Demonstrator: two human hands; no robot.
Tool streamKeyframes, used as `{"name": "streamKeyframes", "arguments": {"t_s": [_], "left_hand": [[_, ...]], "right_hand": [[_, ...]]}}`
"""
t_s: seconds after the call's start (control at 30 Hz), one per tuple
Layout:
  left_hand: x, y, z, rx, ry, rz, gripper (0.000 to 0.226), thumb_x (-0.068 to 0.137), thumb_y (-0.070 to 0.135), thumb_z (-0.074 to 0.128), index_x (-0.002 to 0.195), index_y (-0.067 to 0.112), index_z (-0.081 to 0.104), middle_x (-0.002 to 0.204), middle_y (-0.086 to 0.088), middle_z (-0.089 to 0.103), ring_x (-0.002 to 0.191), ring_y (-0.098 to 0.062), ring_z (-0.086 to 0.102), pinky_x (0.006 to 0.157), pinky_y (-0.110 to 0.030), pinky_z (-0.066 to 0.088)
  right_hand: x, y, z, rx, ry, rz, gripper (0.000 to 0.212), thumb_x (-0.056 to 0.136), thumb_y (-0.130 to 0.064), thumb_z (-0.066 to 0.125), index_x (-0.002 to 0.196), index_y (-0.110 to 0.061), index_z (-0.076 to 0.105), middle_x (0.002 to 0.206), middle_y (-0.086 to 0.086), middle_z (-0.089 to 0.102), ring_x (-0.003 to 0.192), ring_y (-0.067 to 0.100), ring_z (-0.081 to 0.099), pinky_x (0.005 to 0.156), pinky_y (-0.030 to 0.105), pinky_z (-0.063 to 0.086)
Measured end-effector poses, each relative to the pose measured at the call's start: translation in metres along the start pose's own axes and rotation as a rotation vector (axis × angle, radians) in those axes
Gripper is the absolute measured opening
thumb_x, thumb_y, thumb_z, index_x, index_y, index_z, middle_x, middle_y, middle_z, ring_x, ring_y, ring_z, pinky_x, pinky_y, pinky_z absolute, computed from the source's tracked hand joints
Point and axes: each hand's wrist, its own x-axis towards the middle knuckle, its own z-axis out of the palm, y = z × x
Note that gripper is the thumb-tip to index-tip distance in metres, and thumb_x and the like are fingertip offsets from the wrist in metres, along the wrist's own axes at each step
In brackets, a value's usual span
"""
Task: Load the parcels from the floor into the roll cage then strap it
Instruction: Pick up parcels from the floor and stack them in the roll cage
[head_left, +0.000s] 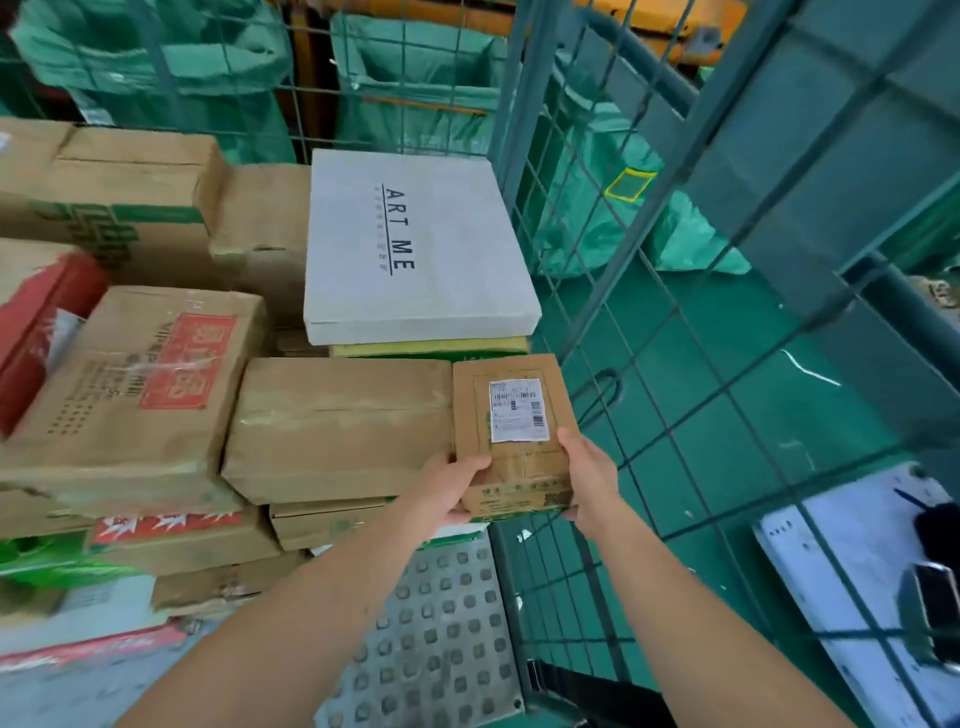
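Nearest the camera, the left hand (451, 489) and right hand (588, 477) hold the small labelled parcel (515, 434) between them, fingers curled round its near corners. It sits at the right end of the stack, touching the brown parcel (337, 422) on its left and close to the roll cage (519, 93) mesh. The loading step seems to be in hand. Next, the parcel likely needs settling flat before release. Beyond lie the white box (415, 244) and green sacks (415, 78).
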Motion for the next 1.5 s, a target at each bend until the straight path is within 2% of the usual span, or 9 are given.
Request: {"name": "streamKeyframes", "arguments": {"t_s": [0.13, 0.37, 0.5, 0.7, 0.8, 0.93, 1.1, 1.3, 1.5], "left_hand": [[0.003, 0.005, 0.0, 0.114, 0.028, -0.002, 0.019, 0.093, 0.023, 0.064, 0.106, 0.018, 0.051, 0.095, -0.002, 0.061, 0.084, -0.018, 0.063, 0.084, -0.04, 0.058], [0.016, 0.01, -0.001, 0.156, 0.09, -0.041, 0.056, 0.082, 0.028, 0.07, 0.126, 0.008, 0.041, 0.112, -0.01, 0.059, 0.09, -0.023, 0.065, 0.071, -0.038, 0.062], [0.023, 0.024, -0.004, 0.268, 0.08, -0.02, 0.039, 0.085, 0.027, 0.072, 0.115, 0.009, 0.055, 0.103, -0.009, 0.069, 0.083, -0.02, 0.07, 0.062, -0.03, 0.059], [0.037, 0.036, -0.015, 0.569, 0.184, 0.128, 0.007, 0.094, 0.018, 0.062, 0.1, 0.015, 0.06, 0.084, -0.005, 0.071, 0.072, -0.016, 0.07, 0.07, -0.032, 0.062], [0.046, 0.039, -0.016, 0.417, 0.153, 0.1, 0.011, 0.094, 0.01, 0.061, 0.105, 0.012, 0.06, 0.087, -0.01, 0.072, 0.074, -0.02, 0.073, 0.075, -0.04, 0.062], [0.055, 0.044, -0.01, 0.302, 0.006, -0.008, 0.044, 0.097, 0.004, 0.055, 0.139, 0.01, 0.048, 0.122, -0.015, 0.065, 0.1, -0.026, 0.069, 0.084, -0.034, 0.059], [0.064, 0.053, 0.005, 0.299, -0.036, -0.123, 0.047, 0.101, 0.017, 0.051, 0.146, 0.011, 0.039, 0.142, -0.011, 0.051, 0.124, -0.025, 0.054, 0.102, -0.036, 0.049], [0.056, 0.066, 0.008, 0.231, 0.057, -0.128, 0.044, 0.101, 0.02, 0.05, 0.143, 0.007, 0.042, 0.14, -0.012, 0.053, 0.119, -0.024, 0.058, 0.091, -0.033, 0.053], [0.03, 0.074, -0.026, -0.033, 0.231, 0.037, 0.032, 0.103, 0.018, 0.047, 0.134, 0.011, 0.052, 0.122, -0.008, 0.064, 0.107, -0.02, 0.062, 0.091, -0.031, 0.053]], "right_hand": [[0.013, 0.013, 0.002, -0.035, 0.017, -0.009, 0.044, 0.098, -0.043, 0.054, 0.137, -0.023, 0.057, 0.134, 0.002, 0.062, 0.123, 0.027, 0.058, 0.097, 0.042, 0.046], [0.033, 0.003, 0.0, -0.15, -0.089, -0.028, 0.033, 0.102, -0.037, 0.048, 0.127, -0.021, 0.062, 0.124, 0.003, 0.065, 0.111, 0.024, 0.061, 0.096, 0.042, 0.048], [0.055, 0.0, 0.006, -0.182, -0.085, 0.072, 0.039, 0.1, -0.041, 0.048, 0.134, -0.023, 0.057, 0.131, 0.003, 0.062, 0.119, 0.03, 0.057, 0.104, 0.056, 0.045], [0.084, 0.003, 0.032, -0.178, 0.046, 0.035, 0.04, 0.096, -0.034, 0.054, 0.131, -0.015, 0.059, 0.122, 0.005, 0.067, 0.107, 0.027, 0.063, 0.097, 0.044, 0.052], [0.093, 0.014, 0.036, -0.176, 0.021, 0.085, 0.037, 0.089, -0.018, 0.066, 0.124, -0.008, 0.061, 0.108, 0.005, 0.069, 0.1, 0.026, 0.066, 0.093, 0.042, 0.055], [0.097, 0.029, 0.048, -0.28, -0.031, 0.122, 0.078, 0.089, -0.016, 0.066, 0.156, -0.013, 0.026, 0.144, 0.007, 0.051, 0.127, 0.028, 0.053, 0.111, 0.044, 0.042], [0.1, 0.029, 0.049, -0.358, -0.111, 0.147, 0.093, 0.094, -0.023, 0.063, 0.16, -0.022, -0.003, 0.161, 0.006, 0.028, 0.143, 0.029, 0.034, 0.118, 0.048, 0.03], [0.128, 0.027, 0.057, -0.418, -0.103, 0.161, 0.09, 0.066, -0.034, 0.05, 0.153, -0.023, 0.027, 0.143, 0.011, 0.049, 0.127, 0.033, 0.048, 0.108, 0.052, 0.042], [0.062, -0.024, 0.088, -0.594, -0.123, -0.318, 0.062, 0.094, -0.027, 0.044, 0.153, -0.029, 0.03, 0.153, 0.0, 0.038, 0.133, 0.031, 0.046, 0.104, 0.049, 0.045]]}}
